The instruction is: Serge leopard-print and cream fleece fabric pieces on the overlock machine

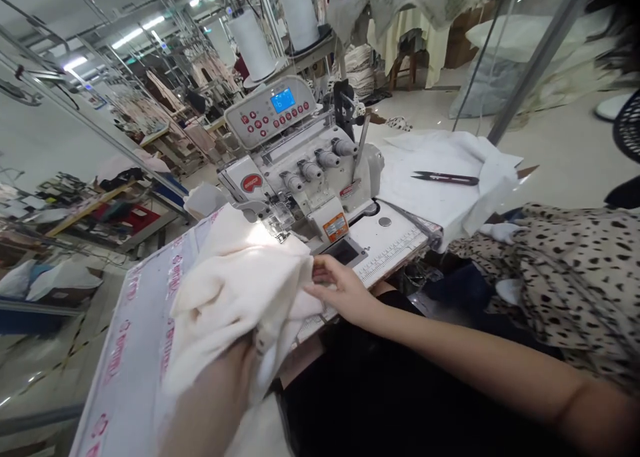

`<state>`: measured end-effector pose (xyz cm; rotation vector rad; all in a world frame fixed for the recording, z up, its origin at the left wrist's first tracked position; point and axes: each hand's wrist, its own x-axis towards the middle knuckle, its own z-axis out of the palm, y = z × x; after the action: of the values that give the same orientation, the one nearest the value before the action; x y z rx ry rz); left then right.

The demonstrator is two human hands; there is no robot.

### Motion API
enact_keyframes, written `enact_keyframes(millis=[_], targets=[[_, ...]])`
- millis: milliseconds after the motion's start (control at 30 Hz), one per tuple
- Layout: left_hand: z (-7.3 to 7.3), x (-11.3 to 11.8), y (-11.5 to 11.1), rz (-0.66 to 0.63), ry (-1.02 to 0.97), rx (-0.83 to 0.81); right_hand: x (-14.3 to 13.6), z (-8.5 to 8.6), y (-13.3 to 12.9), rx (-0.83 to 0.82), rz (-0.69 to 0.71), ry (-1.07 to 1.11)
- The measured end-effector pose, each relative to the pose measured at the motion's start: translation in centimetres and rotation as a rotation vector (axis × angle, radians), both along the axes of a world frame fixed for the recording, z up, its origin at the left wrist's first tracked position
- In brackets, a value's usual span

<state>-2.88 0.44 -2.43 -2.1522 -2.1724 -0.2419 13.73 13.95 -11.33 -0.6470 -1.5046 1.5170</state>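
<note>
At the overlock sewing machine point(315, 170), soft, rumpled cream fabric point(235, 270) lies on the tabletop point(120, 323), long axis slanting toward the person; right hand point(345, 290) pinches its edge, left hand's point(241, 367) grip hidden.

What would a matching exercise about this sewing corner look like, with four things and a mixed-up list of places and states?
Things
1. Soft cream fabric
2. Slim dark metal thread snips
3. Small rectangular display screen
4. The person's bare right hand

Places and states
A. Glowing blue
B. At the fabric's edge, thumb apart from forefinger
C. Lying on crumpled white cloth
D. Bunched beside the pale grey sewing machine

Pairs: 1-D, 2-C, 3-A, 4-B
</note>
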Motion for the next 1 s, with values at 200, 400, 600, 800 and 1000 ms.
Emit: enact_keyframes(millis=[200, 400, 600, 800, 1000], targets=[[2.1, 2.6, 3.8, -0.235, -0.014, 0.380, -2.1, -1.0, -1.0, -0.272, 0.358, 0.094], [1.2, 2.4, 9.9, -0.231, 0.079, 0.208, 0.0, -0.9, -0.9, -0.002, 0.343, -0.019], [1.4, 3.0, 8.9, -0.212, 0.122, 0.172, 0.0, -0.5, -0.4, -0.209, 0.449, 0.175], [1.0, 2.7, 6.6, -0.146, 0.363, 0.283, 0.0, -0.9, -0.2, -0.224, 0.479, 0.068], [2.1, 2.9, 6.8, -0.012, 0.046, 0.083, -0.6, -0.4, -0.7, -0.287, 0.489, 0.140]])
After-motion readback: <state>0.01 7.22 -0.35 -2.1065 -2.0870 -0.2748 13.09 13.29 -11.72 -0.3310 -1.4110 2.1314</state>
